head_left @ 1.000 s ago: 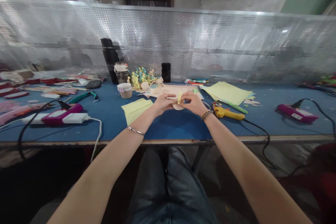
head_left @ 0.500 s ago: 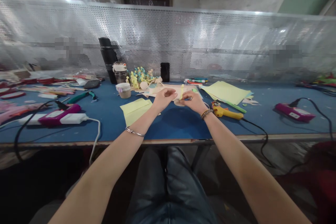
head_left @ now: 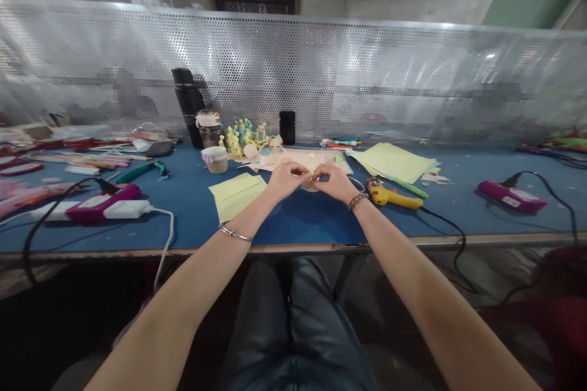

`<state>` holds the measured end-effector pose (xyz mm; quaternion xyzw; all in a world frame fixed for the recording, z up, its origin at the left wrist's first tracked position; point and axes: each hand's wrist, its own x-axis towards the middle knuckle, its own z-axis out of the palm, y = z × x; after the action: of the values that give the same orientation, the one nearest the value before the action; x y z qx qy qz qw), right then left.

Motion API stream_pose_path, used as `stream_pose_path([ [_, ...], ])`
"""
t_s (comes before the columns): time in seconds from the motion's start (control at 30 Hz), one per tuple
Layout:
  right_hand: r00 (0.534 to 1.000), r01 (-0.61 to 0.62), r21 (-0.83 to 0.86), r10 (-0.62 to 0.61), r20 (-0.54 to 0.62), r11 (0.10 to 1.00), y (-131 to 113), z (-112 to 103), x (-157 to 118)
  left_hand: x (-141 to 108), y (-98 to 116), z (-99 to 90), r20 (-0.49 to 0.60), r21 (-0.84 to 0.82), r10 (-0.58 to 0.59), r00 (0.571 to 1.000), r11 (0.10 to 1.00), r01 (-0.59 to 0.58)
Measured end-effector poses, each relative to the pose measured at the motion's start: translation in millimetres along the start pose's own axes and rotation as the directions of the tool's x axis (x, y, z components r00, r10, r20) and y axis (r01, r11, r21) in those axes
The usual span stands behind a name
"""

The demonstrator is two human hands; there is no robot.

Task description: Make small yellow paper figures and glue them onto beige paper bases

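Fingers (head_left: 323,171) partly hide the small yellow piece (head_left: 312,162)

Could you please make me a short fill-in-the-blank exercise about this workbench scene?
1. Between the fingertips of the left hand and the right hand stands a small strip coloured ____.
2. A silver bangle circles the ____ forearm.
3. The table has a top coloured ____.
4. The corded tool lies nearer to the ____ hand.

Missing words: yellow; left; blue; right.
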<state>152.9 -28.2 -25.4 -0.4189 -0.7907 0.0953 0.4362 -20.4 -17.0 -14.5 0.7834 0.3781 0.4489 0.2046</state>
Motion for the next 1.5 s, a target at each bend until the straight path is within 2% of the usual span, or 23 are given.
stream_pose_path([
  [0.77,0.999,-0.050,0.028,0.050,0.000,0.998,3.1,1.4,1.3,-1.2,9.1,-2.7,-0.023,-0.024,-0.047,0.999,0.999,0.046],
  [1.03,1.000,0.004,0.036,-0.004,0.014,0.999,2.5,1.9,1.0,-1.7,2.3,0.2,-0.005,-0.014,-0.066,0.998,0.998,0.065],
  [1.17,1.000,-0.013,0.047,0.015,-0.022,0.999,-3.9,-2.0,-0.2,-1.5,4.8,-2.7,-0.053,0.007,-0.044,0.998,0.999,0.044],
  [1.23,0.994,-0.031,0.084,0.040,-0.103,0.996,-6.9,-3.9,-0.3,5.4,7.7,-14.9,-0.102,0.052,-0.039,0.994,0.998,0.044],
  [1.33,0.981,-0.039,0.133,0.063,-0.183,0.990,-8.7,-3.9,0.8,27.3,5.2,-52.7,-0.170,0.175,-0.068,0.983,0.980,0.098],
  [1.4,0.979,-0.037,0.142,0.064,-0.192,0.989,-8.5,-2.2,2.3,44.6,-5.5,-84.7,-0.252,0.288,-0.117,0.961,0.939,0.190],
  [1.47,0.979,-0.034,0.143,0.062,-0.195,0.989,-8.5,-0.2,4.0,57.7,-23.5,-112.1,-0.353,0.364,-0.177,0.919,0.879,0.309],
  [1.5,0.979,-0.033,0.142,0.061,-0.195,0.989,-8.9,0.5,4.7,61.4,-34.3,-121.8,-0.353,0.388,-0.233,0.906,0.845,0.368],
])
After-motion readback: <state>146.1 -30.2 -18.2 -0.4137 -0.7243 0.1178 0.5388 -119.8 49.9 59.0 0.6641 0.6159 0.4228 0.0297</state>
